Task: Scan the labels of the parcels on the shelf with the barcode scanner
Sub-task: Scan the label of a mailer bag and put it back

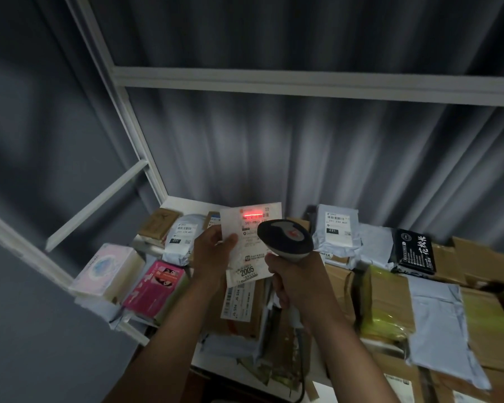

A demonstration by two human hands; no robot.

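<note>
My left hand (213,251) holds up a flat white parcel (250,257) by its left edge, thumb on the front, label facing me. My right hand (291,280) grips the handle of a grey barcode scanner (285,238), whose head covers the parcel's right side. A red scan line glows across the barcode (252,213) at the top of the label. The number 2005 is printed near the label's bottom. Both are raised above the white shelf (184,203), which is crowded with parcels.
On the shelf lie a pink box (154,289), a pale box (105,269), grey mailer bags (336,228), a black packet (413,251), a yellow-green parcel (384,303) and cardboard boxes (483,289). White shelf uprights (134,132) stand left; a grey curtain hangs behind.
</note>
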